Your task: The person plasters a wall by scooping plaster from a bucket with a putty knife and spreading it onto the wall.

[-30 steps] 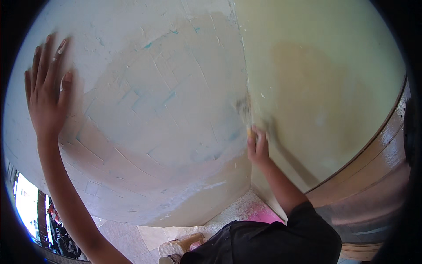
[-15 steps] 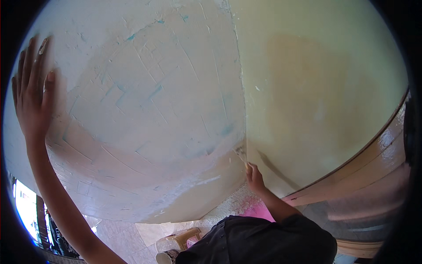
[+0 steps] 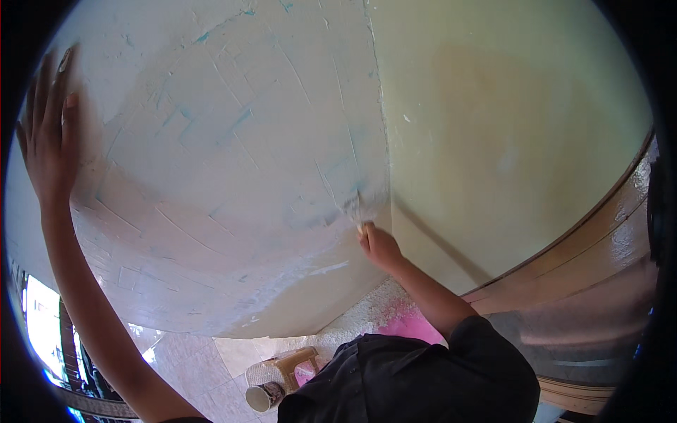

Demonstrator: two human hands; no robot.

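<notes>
My left hand [image 3: 52, 144] lies flat against the patchy whitish wall [image 3: 233, 169], its fingers stretched upward and a ring on one of them. Low on the same wall, close to the inner corner, my right hand [image 3: 381, 245] grips the pale handle of a putty knife [image 3: 355, 206]. The tool's flat grey end meets the wall, which shows raised ridges and bluish streaks around it. Just right of the corner, the yellowish wall [image 3: 479, 134] carries a shadow of my right arm.
Below on the floor stand a brownish container [image 3: 296, 363] and a round tin [image 3: 264, 397]. Pale crumbs and a pink patch [image 3: 409, 326] lie near the corner's foot. A curved wooden edge [image 3: 557, 257] borders the right side, and a bright opening [image 3: 42, 324] shows at lower left.
My right hand has moved up and left with the putty knife, away from the corner. The left hand remains flat on the wall; the view has shifted slightly.
</notes>
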